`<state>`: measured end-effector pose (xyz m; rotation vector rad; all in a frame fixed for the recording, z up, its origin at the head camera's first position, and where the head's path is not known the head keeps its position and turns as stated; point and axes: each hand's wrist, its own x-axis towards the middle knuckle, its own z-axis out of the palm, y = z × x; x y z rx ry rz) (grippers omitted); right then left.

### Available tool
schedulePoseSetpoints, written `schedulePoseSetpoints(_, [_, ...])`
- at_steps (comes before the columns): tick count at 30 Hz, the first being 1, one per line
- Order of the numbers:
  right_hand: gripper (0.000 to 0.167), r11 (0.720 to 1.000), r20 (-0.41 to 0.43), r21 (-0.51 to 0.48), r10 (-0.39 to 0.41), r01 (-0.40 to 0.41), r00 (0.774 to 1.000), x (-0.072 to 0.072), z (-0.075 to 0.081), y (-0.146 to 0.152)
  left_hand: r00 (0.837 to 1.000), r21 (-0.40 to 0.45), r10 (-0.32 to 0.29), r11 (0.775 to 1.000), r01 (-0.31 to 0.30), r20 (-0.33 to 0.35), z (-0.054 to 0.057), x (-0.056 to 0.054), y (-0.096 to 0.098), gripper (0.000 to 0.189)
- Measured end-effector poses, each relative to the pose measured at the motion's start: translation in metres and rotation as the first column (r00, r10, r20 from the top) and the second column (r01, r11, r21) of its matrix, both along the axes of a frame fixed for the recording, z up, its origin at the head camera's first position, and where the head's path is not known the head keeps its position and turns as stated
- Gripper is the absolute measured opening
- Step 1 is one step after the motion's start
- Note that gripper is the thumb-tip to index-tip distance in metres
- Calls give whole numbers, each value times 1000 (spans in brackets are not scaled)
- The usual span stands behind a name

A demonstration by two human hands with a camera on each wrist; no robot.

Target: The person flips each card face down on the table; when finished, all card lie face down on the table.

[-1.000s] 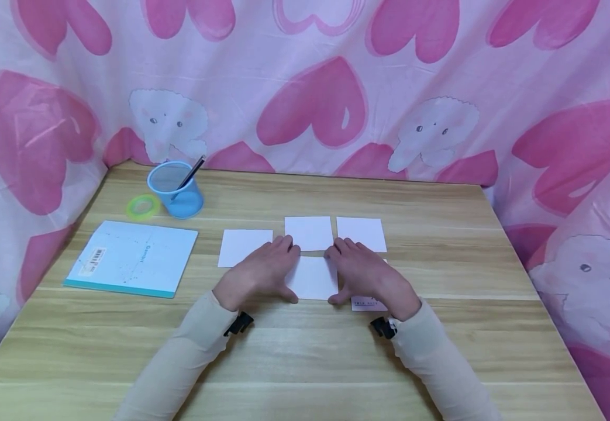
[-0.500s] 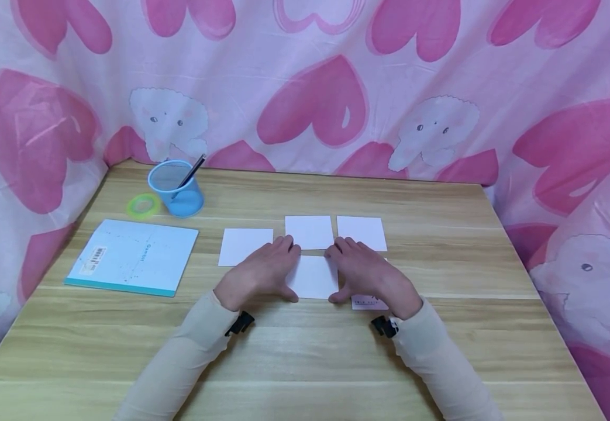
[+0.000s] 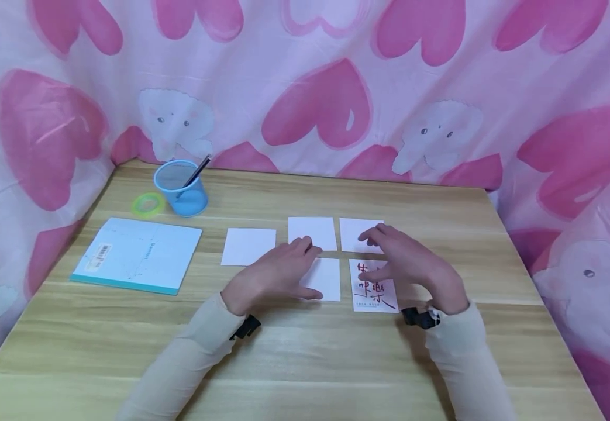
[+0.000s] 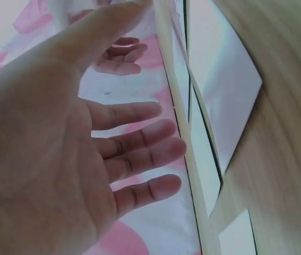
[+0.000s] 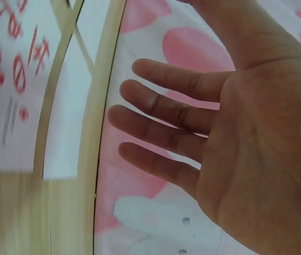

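My left hand [image 3: 273, 272] hovers over the left side of a blank white card [image 3: 327, 283] in the front row, fingers relaxed and holding nothing. Above the card with red brush characters [image 3: 374, 299], my right hand [image 3: 415, 254] is raised, its fingers loosely spread and nothing in its grasp. Behind these lie two more white cards, a middle one [image 3: 312, 231] and a right one [image 3: 357, 231] partly covered by my right fingertips. Another white card [image 3: 247, 245] lies to the left. Both wrist views show bare palms.
A pale blue notebook [image 3: 138, 254] lies on the left of the wooden table [image 3: 305, 362]. Behind it are a roll of greenish tape [image 3: 147, 204] and a blue mesh cup [image 3: 186, 199] with a pen [image 3: 197, 169]. A pink heart-patterned curtain [image 3: 315, 105] surrounds the table's far side.
Both hands have come off the front middle card. My right hand moved right and up, uncovering more of the red-lettered card. My left hand shifted slightly right.
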<state>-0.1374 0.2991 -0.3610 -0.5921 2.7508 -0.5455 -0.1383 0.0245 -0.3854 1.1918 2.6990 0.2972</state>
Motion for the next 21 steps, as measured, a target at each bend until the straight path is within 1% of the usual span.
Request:
schedulePoseSetpoints(2, [77,1000,10,1,-11,11,1000,2,-3,8,1000,-2,-14,1000,14,11,-1,1,6,87])
schedulePoseSetpoints(7, [78,1000,14,25,-17,16,1000,10,-13,22,998,-11,-59,998,59,-15,-7,1,24,92])
schedulePoseSetpoints(10, [81,999,25,45,-11,10,1000,16,-20,31,997,-13,-80,997,80,-9,-10,0,39,93])
schedulePoseSetpoints(15, [92,1000,66,31,0,-2,998,30,-33,42,993,-31,-117,993,117,10,-14,2,62,93])
schedulePoseSetpoints(18, [100,999,70,37,2,-5,998,34,-35,44,992,-32,-124,992,125,13,-17,2,71,93])
schedulePoseSetpoints(21, [100,997,37,70,30,-32,999,33,-33,42,993,-45,-117,992,118,14,-20,2,77,95])
